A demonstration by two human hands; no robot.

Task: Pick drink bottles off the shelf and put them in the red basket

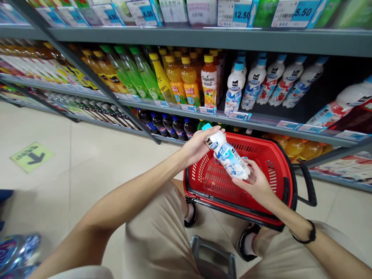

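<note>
A white and blue drink bottle (229,157) with a blue cap lies tilted between my two hands, above a red shopping basket (241,211). My left hand (200,144) is closed round its neck and cap end. At the base, my right hand (254,179) grips the bottle with fingers and thumb. Part of the basket's inside is hidden by the bottle and my hands; something small and red-white shows just behind the bottle.
Ahead, a shelf (186,110) holds similar blue-capped bottles (251,87), a Tropicana bottle (209,79) and green bottles (142,73). Dark cola bottles (168,126) stand lower. The basket's black handle (309,188) sticks out right. Below me is a grey stool (213,255); wrapped bottles (19,250) are at lower left.
</note>
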